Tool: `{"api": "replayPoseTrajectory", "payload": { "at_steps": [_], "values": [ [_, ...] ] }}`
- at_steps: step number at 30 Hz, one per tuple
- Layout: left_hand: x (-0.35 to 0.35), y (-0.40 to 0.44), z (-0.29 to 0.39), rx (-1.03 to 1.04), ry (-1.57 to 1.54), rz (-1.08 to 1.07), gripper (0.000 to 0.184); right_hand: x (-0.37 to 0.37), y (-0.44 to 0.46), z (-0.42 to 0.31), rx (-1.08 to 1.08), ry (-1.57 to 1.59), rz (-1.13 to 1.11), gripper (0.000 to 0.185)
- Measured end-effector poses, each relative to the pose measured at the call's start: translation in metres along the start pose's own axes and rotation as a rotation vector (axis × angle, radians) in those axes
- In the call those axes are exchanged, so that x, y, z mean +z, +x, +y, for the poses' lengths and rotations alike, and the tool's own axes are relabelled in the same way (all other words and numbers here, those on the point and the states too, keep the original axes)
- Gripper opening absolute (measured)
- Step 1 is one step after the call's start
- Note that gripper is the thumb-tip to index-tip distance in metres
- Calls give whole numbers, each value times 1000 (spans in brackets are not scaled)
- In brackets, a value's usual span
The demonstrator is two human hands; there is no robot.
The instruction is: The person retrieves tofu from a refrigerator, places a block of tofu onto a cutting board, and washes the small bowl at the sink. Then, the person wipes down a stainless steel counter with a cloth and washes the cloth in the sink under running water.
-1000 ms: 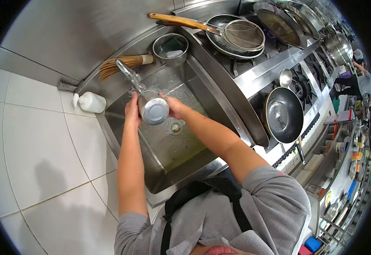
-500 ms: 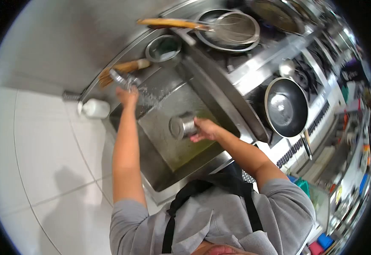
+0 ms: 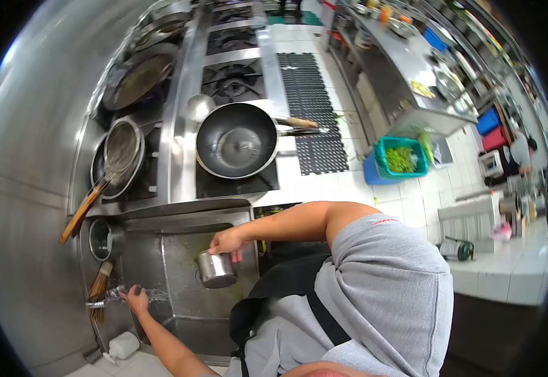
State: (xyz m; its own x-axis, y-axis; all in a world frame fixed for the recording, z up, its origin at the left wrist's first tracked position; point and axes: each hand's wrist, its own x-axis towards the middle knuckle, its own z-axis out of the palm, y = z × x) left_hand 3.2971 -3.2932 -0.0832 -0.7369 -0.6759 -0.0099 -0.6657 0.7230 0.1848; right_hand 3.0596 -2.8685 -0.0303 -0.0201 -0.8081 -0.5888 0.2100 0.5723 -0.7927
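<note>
My left hand (image 3: 137, 300) is at the metal faucet (image 3: 112, 293) on the left side of the sink, its fingers closed around the spout end. Water runs from the faucet beside my fingers into the steel sink (image 3: 189, 336). My right hand (image 3: 227, 243) grips a metal cup (image 3: 217, 271) by its upper part and holds it over the basin. The inside of the cup is hidden from this angle. Behind the faucet lies a bamboo brush (image 3: 102, 280), and a small metal pot (image 3: 100, 240) stands in the sink's back corner.
A black wok (image 3: 236, 141) sits on the stove next to a ladle (image 3: 200, 107). A strainer (image 3: 123, 147) rests on another pan. On the floor stands a teal-lined bin (image 3: 401, 157) with greens. A white bottle (image 3: 124, 345) is by the sink. Far right, a person (image 3: 520, 154) is visible.
My view has swung right, toward the stove and the aisle. The left hand stays at the running faucet, and the right hand still holds the cup over the sink.
</note>
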Motion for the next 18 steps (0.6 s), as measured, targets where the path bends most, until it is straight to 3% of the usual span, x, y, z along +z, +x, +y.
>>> {"api": "replayPoseTrajectory", "payload": {
  "at_steps": [2,4,5,6,8,9,11,14,15,16,17,18],
  "values": [
    [16,-2,-5,-121,-711,-72,40,-7,-34,6,-130,115,70,45],
    [63,-11,-1,-179,-845,-279,38,-24,-84,25,-174,277,108,49],
    [83,-34,16,-66,-809,-252,37,-33,-118,41,-182,356,127,49],
    [83,-55,42,-57,-567,-406,36,-42,-146,68,-174,434,199,50],
    [116,-88,69,-137,-530,-593,38,-53,-208,141,-234,572,306,49],
    [131,-100,82,-109,-464,-644,40,-39,-254,164,-263,655,462,50],
    [141,-121,108,-63,-393,-690,41,-29,-309,279,-155,890,778,47],
    [142,-130,147,-108,-456,-716,44,55,-392,437,-53,1241,1267,46],
    [140,-129,160,19,-408,-549,40,91,-407,474,68,1219,1492,46],
    [135,-131,175,142,-358,-383,36,115,-411,554,254,1208,1648,46],
    [129,-135,190,159,-348,-375,36,152,-417,571,405,1032,1944,45],
    [105,-145,223,259,-389,-129,30,175,-419,686,886,779,1991,47]
  ]
}}
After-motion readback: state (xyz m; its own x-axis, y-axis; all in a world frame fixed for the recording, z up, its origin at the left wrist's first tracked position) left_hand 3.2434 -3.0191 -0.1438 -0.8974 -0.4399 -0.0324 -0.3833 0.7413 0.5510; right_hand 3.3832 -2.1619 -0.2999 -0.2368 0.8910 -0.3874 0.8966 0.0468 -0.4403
